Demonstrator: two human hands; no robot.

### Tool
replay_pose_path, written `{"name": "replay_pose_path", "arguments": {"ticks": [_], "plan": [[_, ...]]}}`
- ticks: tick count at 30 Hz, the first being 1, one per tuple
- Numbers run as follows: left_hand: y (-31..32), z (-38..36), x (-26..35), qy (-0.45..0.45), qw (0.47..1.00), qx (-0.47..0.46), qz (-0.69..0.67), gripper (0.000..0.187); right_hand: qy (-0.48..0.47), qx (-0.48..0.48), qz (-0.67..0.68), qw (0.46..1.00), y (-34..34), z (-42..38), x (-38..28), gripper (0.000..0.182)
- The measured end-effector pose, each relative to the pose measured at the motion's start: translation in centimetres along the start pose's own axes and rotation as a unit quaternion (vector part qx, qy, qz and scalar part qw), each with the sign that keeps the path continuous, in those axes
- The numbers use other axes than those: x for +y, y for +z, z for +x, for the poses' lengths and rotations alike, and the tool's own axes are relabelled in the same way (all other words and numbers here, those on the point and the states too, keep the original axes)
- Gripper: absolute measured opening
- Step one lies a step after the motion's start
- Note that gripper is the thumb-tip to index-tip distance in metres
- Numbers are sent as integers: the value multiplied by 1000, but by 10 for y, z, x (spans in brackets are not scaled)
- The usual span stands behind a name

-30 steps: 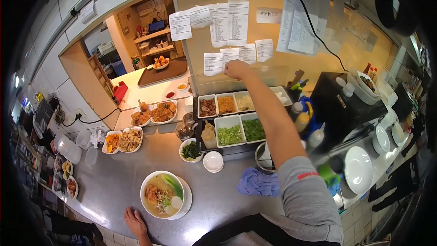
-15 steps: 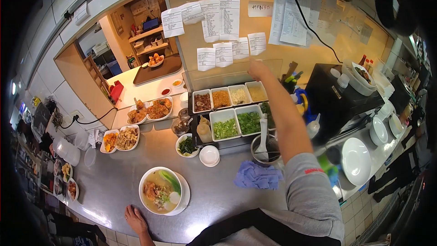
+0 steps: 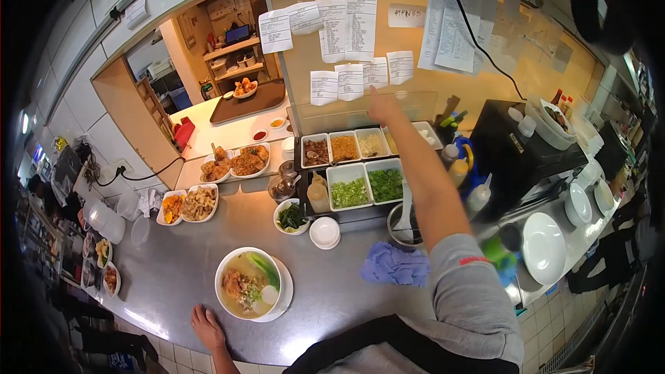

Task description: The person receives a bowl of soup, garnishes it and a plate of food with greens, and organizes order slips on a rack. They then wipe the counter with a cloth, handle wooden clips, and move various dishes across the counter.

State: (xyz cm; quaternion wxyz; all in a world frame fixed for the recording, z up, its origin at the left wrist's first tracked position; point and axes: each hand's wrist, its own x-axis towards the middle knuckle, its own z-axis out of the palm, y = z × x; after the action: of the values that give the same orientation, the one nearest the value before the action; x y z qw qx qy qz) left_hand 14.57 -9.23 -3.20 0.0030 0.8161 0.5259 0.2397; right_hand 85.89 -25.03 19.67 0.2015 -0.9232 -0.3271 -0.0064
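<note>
At far centre, right hand [image 3: 379, 105] raised on an outstretched arm, index finger extended up to the lower row of order tickets [image 3: 361, 79] pinned on the wall, fingertip just below the third slip; nothing gripped, other fingers loosely curled. At near left, left hand [image 3: 207, 327] laid flat and open on the steel counter [image 3: 173, 270], palm down, holding nothing, just near-left of the noodle soup bowl [image 3: 247, 283]. Bowl standing on a white plate, filled with broth, green leaf, meat and a white piece. Farther on, a small bowl of dark greens [image 3: 291, 217] and beside it on the right an upturned white dish [image 3: 324, 231]. Behind these, a tray of topping containers [image 3: 357, 166] with chopped green onion, herbs, fried bits and other fillings, directly below the raised hand. Squeeze bottle [image 3: 318, 194] just left of the green onion container. Blue cloth [image 3: 393, 264] crumpled on the counter near the grey sleeve. At left, plates of fried food [image 3: 232, 164] in two groups. At right, white plate [image 3: 543, 247] on a lower shelf.
</note>
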Motion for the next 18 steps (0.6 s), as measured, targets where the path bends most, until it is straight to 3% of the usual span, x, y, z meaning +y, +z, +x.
{"name": "replay_pose_path", "arguments": {"ticks": [5, 11, 14, 18], "plan": [[-3, 0, 3, -8, 1000, -9, 6, 45, 20, -44, 40, 998, 6, -1, -7, 63], [-3, 0, 4, -14, 1000, -9, 6, 46, 15, 4, 32, 999, 20, 4, -8, 62], [-3, 0, 4, -16, 1000, -11, 7, 46, 39, -39, 46, 997, 20, 2, -12, 62], [-5, 0, 5, -19, 1000, -16, 6, 46, -11, -32, 11, 999, 36, 12, -9, 68]]}}
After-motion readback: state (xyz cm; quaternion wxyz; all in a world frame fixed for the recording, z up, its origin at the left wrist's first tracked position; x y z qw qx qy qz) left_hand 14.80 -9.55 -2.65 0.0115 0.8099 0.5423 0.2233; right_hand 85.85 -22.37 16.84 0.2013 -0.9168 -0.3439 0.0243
